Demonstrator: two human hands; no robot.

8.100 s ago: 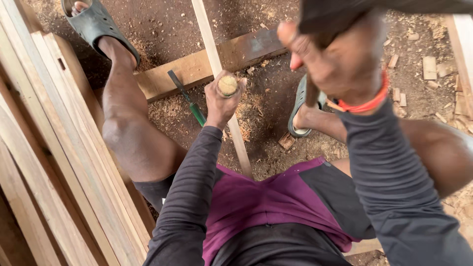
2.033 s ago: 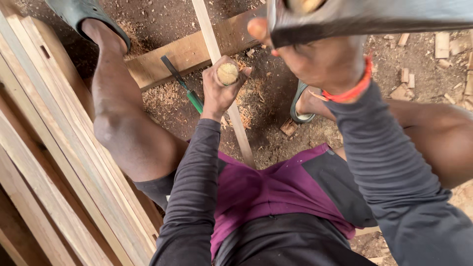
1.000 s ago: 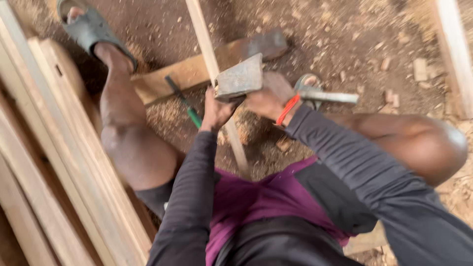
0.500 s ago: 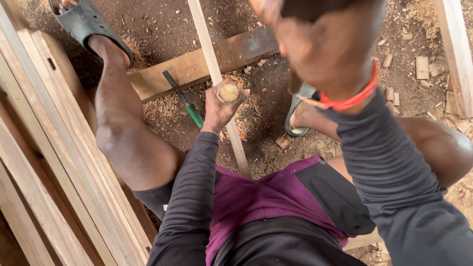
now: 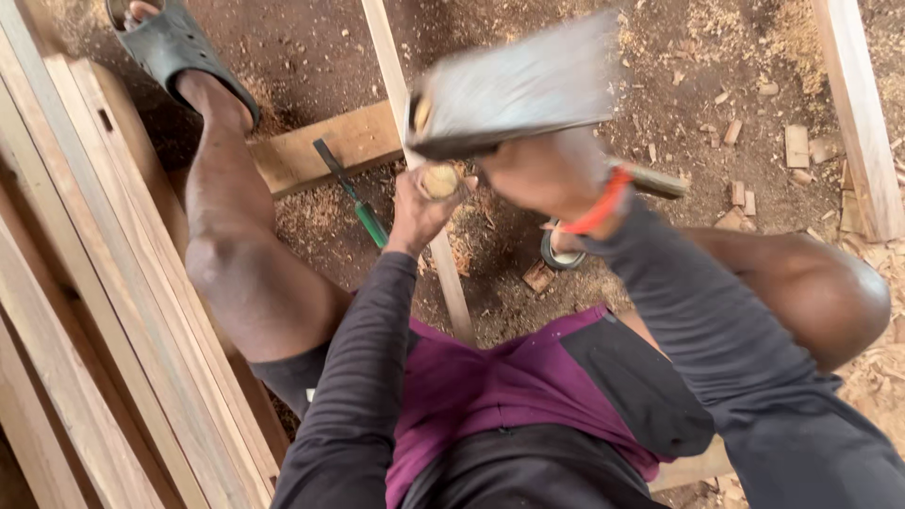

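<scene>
My left hand (image 5: 419, 209) grips a chisel with a round wooden handle end (image 5: 439, 179), held upright on a narrow wooden strip (image 5: 443, 273) that runs away from me between my legs. My right hand (image 5: 542, 174) holds a broad flat metal tool (image 5: 514, 90), blurred with motion, its head just above the chisel handle. An orange band sits on my right wrist.
A second chisel with a green handle (image 5: 356, 203) lies on the sawdust beside a thick cross plank (image 5: 320, 151). Long planks (image 5: 85, 311) are stacked at the left. Another board (image 5: 853, 104) lies at the right among wood chips. My sandalled foot (image 5: 174, 47) rests at top left.
My right hand has swung the metal tool down from above toward the chisel handle. My left hand has kept the chisel in place on the strip.
</scene>
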